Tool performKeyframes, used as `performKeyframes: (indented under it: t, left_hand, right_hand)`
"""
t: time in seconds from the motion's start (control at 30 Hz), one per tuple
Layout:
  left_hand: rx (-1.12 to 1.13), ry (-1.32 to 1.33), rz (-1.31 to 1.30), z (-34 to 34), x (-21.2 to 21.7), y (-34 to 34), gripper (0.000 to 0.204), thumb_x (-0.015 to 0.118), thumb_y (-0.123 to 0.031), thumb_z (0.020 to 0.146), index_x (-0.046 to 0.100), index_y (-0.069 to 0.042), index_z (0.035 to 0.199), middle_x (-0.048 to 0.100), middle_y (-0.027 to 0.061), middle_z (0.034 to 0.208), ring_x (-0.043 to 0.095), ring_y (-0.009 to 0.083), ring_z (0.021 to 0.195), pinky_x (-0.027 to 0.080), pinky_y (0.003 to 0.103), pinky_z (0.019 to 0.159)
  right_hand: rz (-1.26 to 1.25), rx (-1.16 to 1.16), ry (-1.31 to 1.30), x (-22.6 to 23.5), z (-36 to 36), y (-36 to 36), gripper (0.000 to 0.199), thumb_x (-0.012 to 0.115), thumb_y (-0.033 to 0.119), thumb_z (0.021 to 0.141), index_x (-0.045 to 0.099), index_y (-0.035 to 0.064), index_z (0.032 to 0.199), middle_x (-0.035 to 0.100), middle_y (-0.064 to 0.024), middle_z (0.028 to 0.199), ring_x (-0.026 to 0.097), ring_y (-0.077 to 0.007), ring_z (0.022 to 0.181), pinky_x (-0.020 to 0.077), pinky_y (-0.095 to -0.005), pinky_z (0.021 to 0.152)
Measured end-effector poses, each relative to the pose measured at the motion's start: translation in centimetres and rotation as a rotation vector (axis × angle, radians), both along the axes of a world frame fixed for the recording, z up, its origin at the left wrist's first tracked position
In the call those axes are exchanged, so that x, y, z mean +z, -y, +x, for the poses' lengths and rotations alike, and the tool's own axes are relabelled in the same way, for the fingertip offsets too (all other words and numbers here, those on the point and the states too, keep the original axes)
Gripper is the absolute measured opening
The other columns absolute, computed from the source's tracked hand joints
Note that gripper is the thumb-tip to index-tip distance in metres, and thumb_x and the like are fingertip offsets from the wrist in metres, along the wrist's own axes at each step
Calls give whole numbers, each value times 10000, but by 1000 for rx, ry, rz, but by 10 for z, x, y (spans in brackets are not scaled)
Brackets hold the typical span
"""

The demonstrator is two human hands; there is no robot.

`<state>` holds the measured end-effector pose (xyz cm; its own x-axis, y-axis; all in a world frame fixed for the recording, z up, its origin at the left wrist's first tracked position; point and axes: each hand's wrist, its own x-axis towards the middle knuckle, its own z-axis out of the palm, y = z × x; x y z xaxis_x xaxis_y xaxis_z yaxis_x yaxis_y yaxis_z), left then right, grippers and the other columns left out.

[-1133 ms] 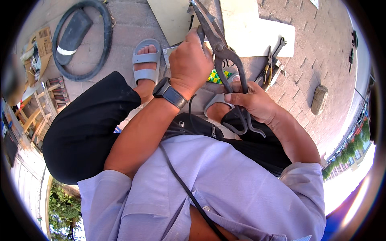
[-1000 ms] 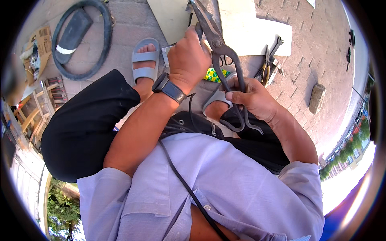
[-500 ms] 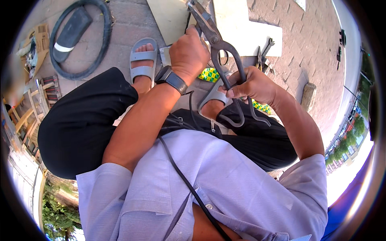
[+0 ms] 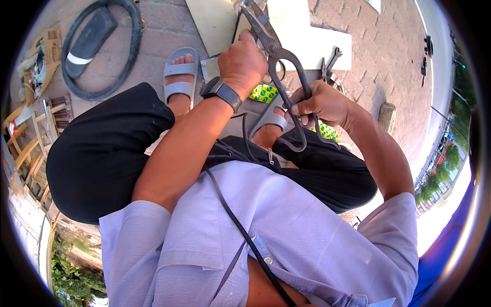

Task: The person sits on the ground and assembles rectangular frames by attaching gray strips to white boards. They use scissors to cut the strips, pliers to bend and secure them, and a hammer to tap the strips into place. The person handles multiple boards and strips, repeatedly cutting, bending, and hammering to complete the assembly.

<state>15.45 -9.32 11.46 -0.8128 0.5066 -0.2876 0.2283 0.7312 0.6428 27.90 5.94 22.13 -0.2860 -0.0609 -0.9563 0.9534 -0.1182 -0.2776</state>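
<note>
Nearest is a pale purple shirt [image 4: 204, 220], and a black cable [image 4: 279, 282] runs down across it. The black trousers [image 4: 105, 153] are bent at the knees. The right hand [image 4: 325, 102] pinches a handle of the big metal shears [image 4: 273, 47] between thumb and fingers, under the pivot. The shears are between the two hands, tilted, with the blades pointing away from the body. The left hand [image 4: 243, 60], with a dark watch [image 4: 223, 94] at its wrist, is curled into a fist beside the pivot; what is inside it, I cannot tell.

Beyond are two grey sandals [image 4: 179, 88]; the shears pass partly in front of the right one. A green and yellow patterned piece [image 4: 264, 93] lies between the feet. Farther, pale boards [image 4: 325, 43] lie on the brick ground, partly behind the shears, with a wrench [image 4: 334, 59] and pliers [image 4: 324, 68] at their edge. To the right is a rough block [image 4: 387, 117]; to the left, a black rubber ring [image 4: 137, 36].
</note>
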Motion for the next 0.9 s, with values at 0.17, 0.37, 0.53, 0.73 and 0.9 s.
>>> performKeyframes:
  t: [0.17,0.37,0.53,0.73,0.9]
  left_hand:
    - [-11,28,3,1,0,0,291,656,-244,926,608,-3,1081,719,265,862,704,483,830,568,551,753]
    - [-9,33,28,-3,1,6,286,662,-236,919,609,-2,1076,722,268,872,706,481,833,572,550,758]
    - [-18,37,17,-2,-4,6,306,660,-236,919,602,8,1095,725,268,879,711,477,839,575,554,756]
    - [-4,34,-6,-1,-2,3,320,640,-229,925,595,19,1123,724,280,892,712,480,835,578,553,760]
    - [-9,24,-3,0,-3,1,319,643,-226,921,598,17,1122,725,281,896,712,479,836,578,553,763]
  right_hand:
    - [82,176,32,-2,-7,-2,125,711,49,924,753,-58,972,715,-102,764,612,-127,561,447,-271,470]
    - [100,94,-48,-18,6,14,311,750,266,975,749,-32,1064,722,-88,811,658,-129,606,434,-265,467]
    - [-113,-91,-215,-16,31,2,408,727,268,980,695,-48,1236,746,-105,932,744,-166,747,469,-255,491]
    - [-173,-286,-360,3,62,-19,545,719,274,974,597,-71,1377,715,-70,981,666,-124,778,545,-242,652]
    - [215,-302,-214,-44,82,-49,434,687,242,1004,634,-11,1353,660,-22,888,508,-102,673,452,-275,618]
